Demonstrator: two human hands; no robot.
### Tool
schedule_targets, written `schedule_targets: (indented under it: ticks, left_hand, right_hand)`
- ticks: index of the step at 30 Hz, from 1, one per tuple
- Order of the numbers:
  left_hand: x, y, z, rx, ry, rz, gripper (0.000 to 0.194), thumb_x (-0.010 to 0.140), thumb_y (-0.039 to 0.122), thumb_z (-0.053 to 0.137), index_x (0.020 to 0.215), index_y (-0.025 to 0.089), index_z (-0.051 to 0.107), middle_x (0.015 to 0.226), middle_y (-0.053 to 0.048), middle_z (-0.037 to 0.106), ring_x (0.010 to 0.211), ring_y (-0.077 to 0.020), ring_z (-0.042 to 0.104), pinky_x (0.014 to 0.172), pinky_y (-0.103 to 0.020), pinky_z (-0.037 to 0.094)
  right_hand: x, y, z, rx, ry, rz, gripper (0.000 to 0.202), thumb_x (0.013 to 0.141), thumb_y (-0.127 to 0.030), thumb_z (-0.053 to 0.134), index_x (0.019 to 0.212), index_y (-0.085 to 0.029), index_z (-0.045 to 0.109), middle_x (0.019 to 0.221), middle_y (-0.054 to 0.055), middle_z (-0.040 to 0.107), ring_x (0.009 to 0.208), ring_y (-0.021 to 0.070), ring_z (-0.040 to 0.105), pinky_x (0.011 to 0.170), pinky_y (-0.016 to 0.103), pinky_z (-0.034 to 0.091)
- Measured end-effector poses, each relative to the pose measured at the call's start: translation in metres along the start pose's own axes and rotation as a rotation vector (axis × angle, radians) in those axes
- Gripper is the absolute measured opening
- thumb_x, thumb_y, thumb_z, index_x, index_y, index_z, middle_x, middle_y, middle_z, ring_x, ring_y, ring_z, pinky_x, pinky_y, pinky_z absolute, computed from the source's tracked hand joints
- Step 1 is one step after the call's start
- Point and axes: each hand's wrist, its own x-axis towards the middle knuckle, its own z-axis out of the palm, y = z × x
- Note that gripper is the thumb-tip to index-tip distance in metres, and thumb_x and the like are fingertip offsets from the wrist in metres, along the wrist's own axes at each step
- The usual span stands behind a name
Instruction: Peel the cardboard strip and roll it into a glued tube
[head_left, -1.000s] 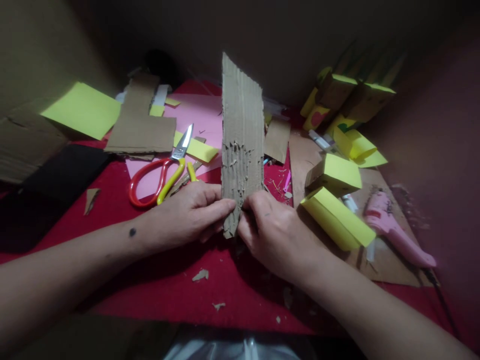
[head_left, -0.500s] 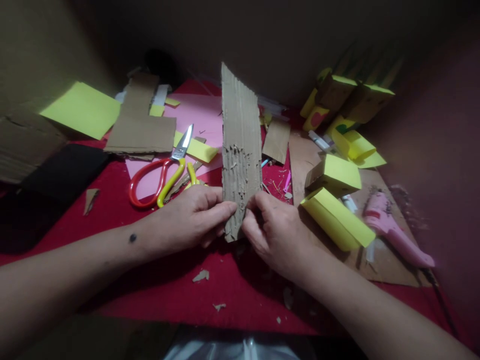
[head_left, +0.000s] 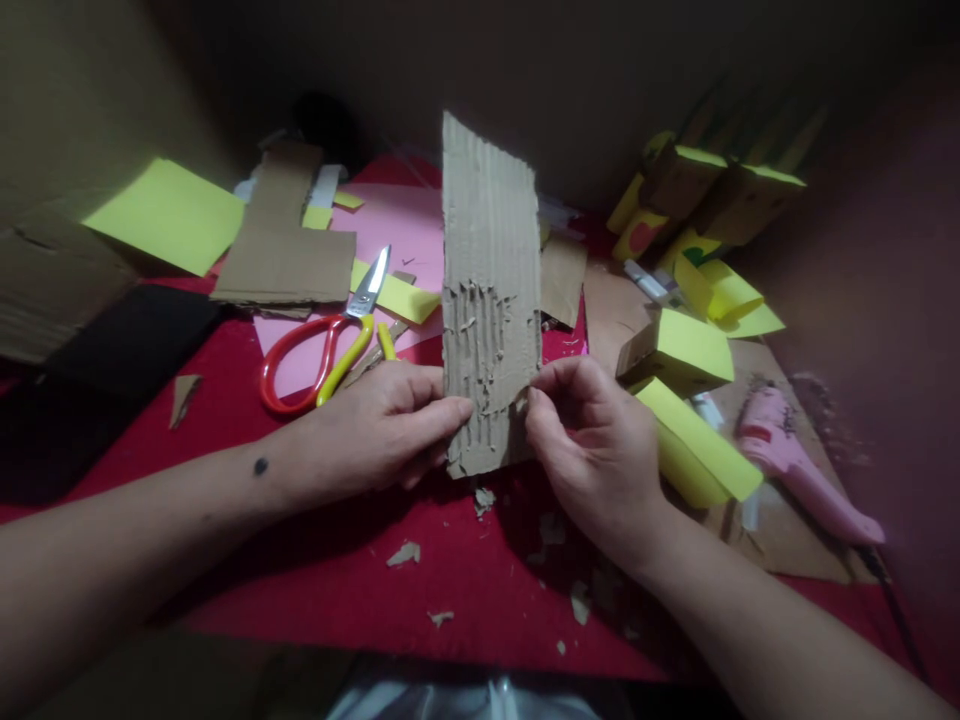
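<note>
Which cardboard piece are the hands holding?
The tall cardboard strip with torn ridges, between the left hand and right hand. The smooth cardboard beyond the scissors and the smaller cardboard piece behind the strip touch neither hand.

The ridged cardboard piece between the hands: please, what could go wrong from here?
The cardboard piece could tear at its lower part, where the surface is ragged. The left hand holds only its lower left edge, so the tall upper part might tip. The scissors lie just beyond that hand and might be knocked.
</note>
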Motion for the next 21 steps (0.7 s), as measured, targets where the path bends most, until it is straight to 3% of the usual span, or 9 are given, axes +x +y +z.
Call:
schedule_targets:
  ticks: [7, 12, 14, 17, 21]
  left_hand:
    - [0.000, -0.001, -0.002, 0.037, 0.010, -0.049, 0.032, 0.086, 0.031, 0.050, 0.057, 0.019, 0.049, 0.038, 0.004, 0.049, 0.032, -0.0076, 0.044, 0.032, -0.016, 0.033]
    - [0.002, -0.005, -0.003, 0.071, -0.019, -0.111, 0.034, 0.086, 0.035, 0.050, 0.055, 0.020, 0.049, 0.038, 0.003, 0.049, 0.030, -0.0081, 0.043, 0.031, -0.017, 0.030]
    - [0.003, -0.006, -0.003, 0.049, -0.018, -0.143, 0.035, 0.086, 0.037, 0.049, 0.056, 0.020, 0.049, 0.037, 0.003, 0.049, 0.029, -0.0087, 0.041, 0.029, -0.018, 0.029]
    - [0.003, -0.005, -0.002, 0.009, -0.011, -0.141, 0.034, 0.085, 0.036, 0.051, 0.055, 0.021, 0.047, 0.036, 0.004, 0.048, 0.028, -0.0091, 0.041, 0.029, -0.018, 0.029]
    - [0.002, -0.004, -0.002, 0.007, -0.022, -0.130, 0.031, 0.084, 0.034, 0.052, 0.057, 0.021, 0.048, 0.036, 0.004, 0.048, 0.028, -0.0089, 0.041, 0.029, -0.018, 0.029]
  right_hand:
    - [0.012, -0.009, -0.005, 0.300, 0.168, 0.198, 0.006, 0.087, -0.020, 0.055, 0.083, -0.021, 0.051, 0.062, -0.004, 0.056, 0.046, 0.0096, 0.055, 0.041, 0.021, 0.046]
    - [0.018, -0.012, -0.011, 0.348, 0.317, 0.124, 0.005, 0.090, -0.019, 0.050, 0.088, -0.022, 0.049, 0.076, -0.002, 0.059, 0.059, 0.0115, 0.064, 0.051, 0.025, 0.056]
    - [0.015, -0.010, -0.011, 0.200, 0.235, 0.018, 0.008, 0.091, -0.016, 0.049, 0.095, -0.023, 0.052, 0.084, 0.001, 0.060, 0.068, 0.0132, 0.065, 0.060, 0.028, 0.058]
    - [0.008, -0.005, -0.008, -0.086, -0.041, -0.232, 0.018, 0.090, -0.012, 0.050, 0.103, -0.022, 0.058, 0.099, 0.007, 0.060, 0.086, 0.0161, 0.063, 0.073, 0.031, 0.056]
    - [0.003, 0.000, -0.001, -0.278, -0.205, -0.385, 0.013, 0.090, -0.014, 0.051, 0.097, -0.017, 0.062, 0.091, 0.007, 0.058, 0.080, 0.0151, 0.059, 0.068, 0.028, 0.052]
